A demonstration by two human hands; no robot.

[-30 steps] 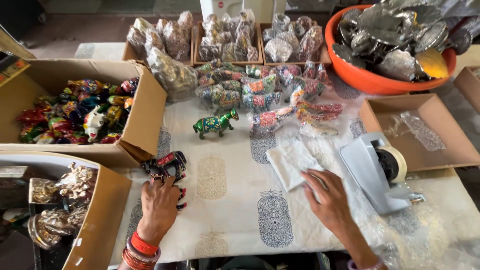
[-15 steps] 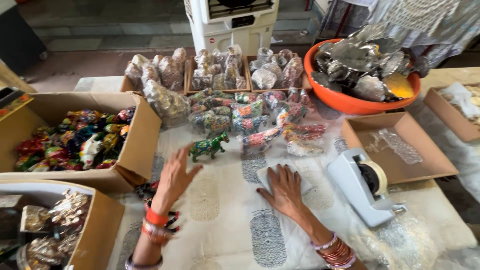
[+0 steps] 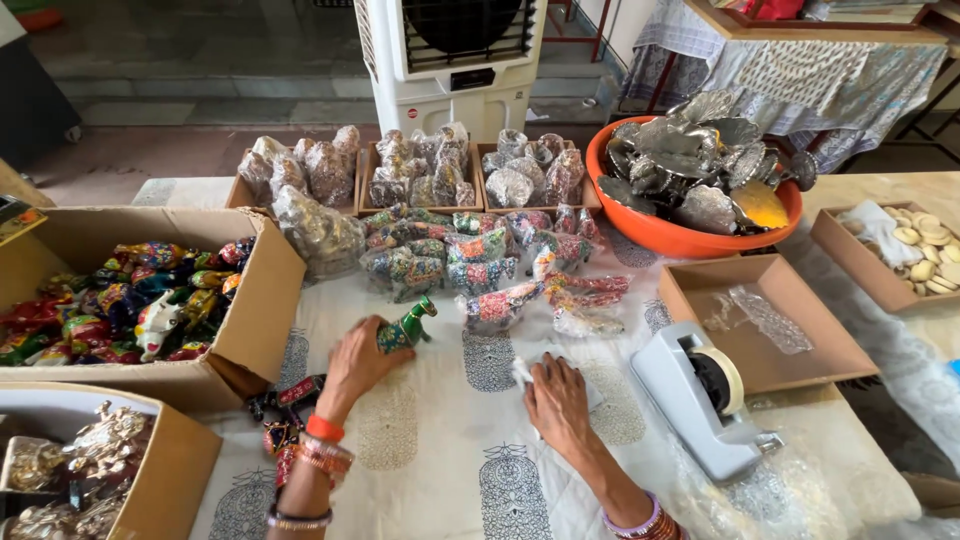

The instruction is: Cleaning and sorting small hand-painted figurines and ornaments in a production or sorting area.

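Frame centre: left hand (image 3: 355,365) fingers closed on green horse figurine (image 3: 405,328), still unwrapped; right hand (image 3: 556,400) flat w/ fingers spread on clear wrap (image 3: 527,368).

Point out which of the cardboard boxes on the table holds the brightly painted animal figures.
The large open box at the left edge, beside the left hand. It is heaped with multicoloured figures; the box below it holds metallic pieces, and the shallow tray holds only clear wrap.

My left hand (image 3: 358,365), which a second ago rested near me on a dark figurine, now reaches forward and closes on the green horse figurine (image 3: 407,327); my right hand (image 3: 558,400) now covers the white cloth (image 3: 524,368).
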